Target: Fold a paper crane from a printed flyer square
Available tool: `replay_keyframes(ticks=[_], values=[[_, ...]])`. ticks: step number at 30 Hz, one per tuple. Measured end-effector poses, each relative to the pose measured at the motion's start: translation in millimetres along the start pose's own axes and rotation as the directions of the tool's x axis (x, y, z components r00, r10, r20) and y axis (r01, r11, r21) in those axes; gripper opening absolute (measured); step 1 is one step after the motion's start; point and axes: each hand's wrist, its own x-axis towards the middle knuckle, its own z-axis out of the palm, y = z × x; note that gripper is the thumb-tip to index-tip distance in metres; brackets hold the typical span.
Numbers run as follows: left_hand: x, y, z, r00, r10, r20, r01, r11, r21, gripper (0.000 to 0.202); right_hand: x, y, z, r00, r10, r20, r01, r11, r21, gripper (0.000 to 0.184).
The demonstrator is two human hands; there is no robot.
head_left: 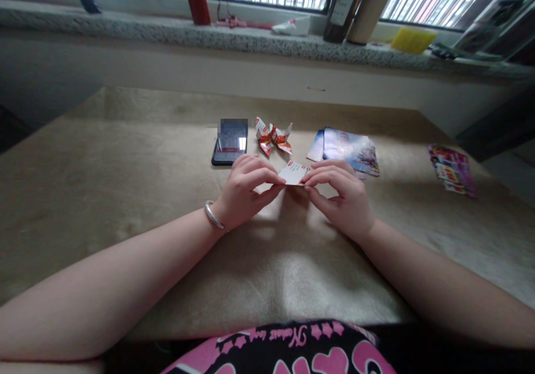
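Between my two hands, a small white paper piece with red print is held just above the table. My left hand, with a silver bangle at the wrist, pinches its left edge between thumb and fingers. The right edge is pinched by my right hand. Whether the paper is folded in layers I cannot tell. Just beyond it lie folded red-and-white paper shapes with pointed tips. A dark phone rests behind my left hand. Blue-and-pink picture sheets lie behind my right hand, partly covered by it.
Colourful purple-and-red packets or cards lie at the table's right. The tan table reaches back to the wall under a stone windowsill. On the sill stand a red bottle, a dark box and a yellow item.
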Motion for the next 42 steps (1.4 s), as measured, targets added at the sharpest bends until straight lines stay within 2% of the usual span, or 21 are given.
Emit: replay_keyframes(ticks=[4,13,21,28,37,42], values=[[0,0,-0.1,1.000,0.020,-0.006,-0.020,1.000,0.002,0.006,-1,0,1,1.000,0.009,-0.018,-0.009,1.000,0.008,0.009],[-1,1,-0.5,1.000,-0.010,0.009,0.010,1.000,0.010,0.007,-2,1,1,1.000,0.009,-0.010,-0.009,1.000,0.000,0.008],[0,4,-0.6,0.992,0.101,0.081,-0.113,0.980,0.161,0.005,1,-7,4,0.998,-0.056,0.016,0.056,0.998,-0.030,0.009],[0,3,-0.4,0.993,0.054,0.102,-0.069,0.985,0.158,0.010,1,-5,5,1.000,-0.027,0.013,0.027,1.000,-0.009,0.010],[1,7,-0.3,0.983,0.127,0.133,-0.154,0.966,0.210,0.011,3,-11,6,0.996,-0.086,0.028,0.087,0.996,-0.038,0.014],[1,8,-0.1,0.976,0.168,0.140,-0.197,0.954,0.228,0.010,2,-10,9,0.997,-0.061,0.042,0.061,0.998,0.005,0.015]])
